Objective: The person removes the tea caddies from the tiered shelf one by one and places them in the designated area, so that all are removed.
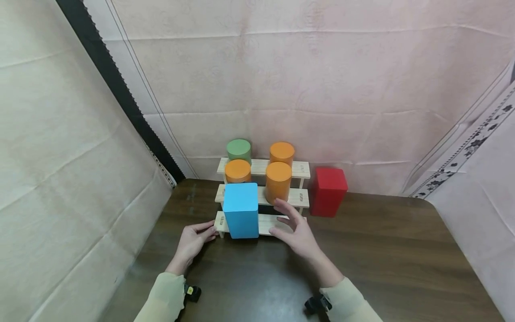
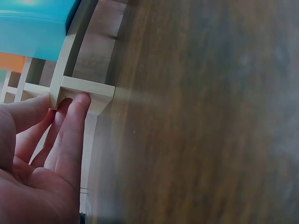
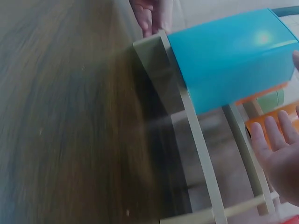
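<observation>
A three-step wooden shelf (image 1: 267,221) stands on the table. At the left end of its lowest step, my left hand (image 1: 192,243) pinches the board, thumb above and fingers beneath, as the left wrist view shows on the wood (image 2: 86,85). A blue box (image 1: 241,214) rests on that step, towards its left. My right hand (image 1: 298,233) hovers over the right part of the same step, fingers spread and nothing held. Its fingertips are close to an orange cylinder (image 1: 277,184) on the middle step; whether they touch it I cannot tell.
Behind the blue box is another orange cylinder (image 1: 237,171), partly hidden. The top step carries a green cylinder (image 1: 239,150) and an orange one (image 1: 281,153). A red box (image 1: 329,192) stands right of the shelf. Pale cloth (image 1: 322,89) hangs behind the brown table (image 1: 382,250).
</observation>
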`<state>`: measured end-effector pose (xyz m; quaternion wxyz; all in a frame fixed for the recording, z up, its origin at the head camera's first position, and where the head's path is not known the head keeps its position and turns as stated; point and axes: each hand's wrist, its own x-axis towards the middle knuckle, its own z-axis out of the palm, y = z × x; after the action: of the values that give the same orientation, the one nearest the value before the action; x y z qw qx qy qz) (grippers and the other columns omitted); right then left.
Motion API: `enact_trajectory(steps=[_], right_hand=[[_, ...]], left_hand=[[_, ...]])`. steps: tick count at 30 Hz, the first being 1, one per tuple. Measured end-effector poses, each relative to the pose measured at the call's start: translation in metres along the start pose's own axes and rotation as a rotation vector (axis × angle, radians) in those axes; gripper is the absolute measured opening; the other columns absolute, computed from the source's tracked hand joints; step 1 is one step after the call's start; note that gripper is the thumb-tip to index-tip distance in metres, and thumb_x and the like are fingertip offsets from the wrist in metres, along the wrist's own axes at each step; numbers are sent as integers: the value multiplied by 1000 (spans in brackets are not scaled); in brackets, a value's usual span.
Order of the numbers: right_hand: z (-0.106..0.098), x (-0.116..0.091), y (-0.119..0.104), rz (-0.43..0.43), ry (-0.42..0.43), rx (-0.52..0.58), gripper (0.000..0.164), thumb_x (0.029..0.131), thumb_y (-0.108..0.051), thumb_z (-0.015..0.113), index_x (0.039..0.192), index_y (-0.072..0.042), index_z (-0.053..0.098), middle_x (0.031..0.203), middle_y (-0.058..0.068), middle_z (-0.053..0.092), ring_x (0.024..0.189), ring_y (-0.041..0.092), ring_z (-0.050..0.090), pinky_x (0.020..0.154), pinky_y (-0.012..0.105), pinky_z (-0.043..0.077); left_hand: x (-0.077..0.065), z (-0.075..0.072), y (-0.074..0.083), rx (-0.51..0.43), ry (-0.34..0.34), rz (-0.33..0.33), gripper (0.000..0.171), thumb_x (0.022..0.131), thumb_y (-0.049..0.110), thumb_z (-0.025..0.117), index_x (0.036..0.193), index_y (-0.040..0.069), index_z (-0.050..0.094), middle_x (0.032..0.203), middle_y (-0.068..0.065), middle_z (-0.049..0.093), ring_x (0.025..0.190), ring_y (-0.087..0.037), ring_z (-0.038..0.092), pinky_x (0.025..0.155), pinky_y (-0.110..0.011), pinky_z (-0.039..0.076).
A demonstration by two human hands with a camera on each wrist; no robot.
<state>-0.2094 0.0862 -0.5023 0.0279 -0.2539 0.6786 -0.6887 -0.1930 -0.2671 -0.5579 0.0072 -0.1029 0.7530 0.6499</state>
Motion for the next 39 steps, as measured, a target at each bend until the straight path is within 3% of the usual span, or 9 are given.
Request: enact_trajectory(steps=[6, 12, 20, 29, 39], right_hand=[[15, 11, -3, -7, -17, -43, 83, 95, -12, 84, 166, -12, 39, 169, 11, 40, 152, 31, 40, 119, 67, 39], [27, 21, -10, -15, -20, -87, 84, 95, -13, 85, 166, -16, 40, 169, 3, 41, 152, 26, 41, 121, 56, 44], [39, 30, -11, -6, -26, -79, 89, 95, -14, 84, 169, -24, 35, 170, -5, 38, 153, 26, 40, 121, 61, 41], [42, 37, -9, 67, -22, -138, 95, 94, -21, 87, 170, -29, 31, 170, -7, 37, 152, 22, 40, 122, 52, 43], [42, 40, -7, 111, -16, -141, 96, 91, -22, 89, 169, -30, 33, 169, -6, 38, 150, 25, 42, 120, 55, 44]], left_hand=[[0, -1, 0, 6, 0, 11, 32, 103, 8, 74, 134, 1, 74, 136, -22, 70, 102, -26, 77, 86, -32, 66], [0, 0, 1, 13, 3, 21, 31, 102, 7, 74, 133, 2, 75, 135, -21, 70, 102, -26, 77, 85, -33, 66], [-1, 1, 0, -1, -1, 18, 30, 102, 6, 74, 132, 2, 75, 134, -20, 71, 101, -27, 77, 85, -33, 66], [-1, 0, -1, 5, -4, 18, 30, 102, 8, 75, 132, 3, 76, 132, -20, 73, 100, -26, 77, 85, -32, 66], [0, 0, 0, -2, -7, 11, 30, 102, 6, 74, 132, 2, 76, 133, -20, 72, 100, -26, 77, 85, -33, 66]])
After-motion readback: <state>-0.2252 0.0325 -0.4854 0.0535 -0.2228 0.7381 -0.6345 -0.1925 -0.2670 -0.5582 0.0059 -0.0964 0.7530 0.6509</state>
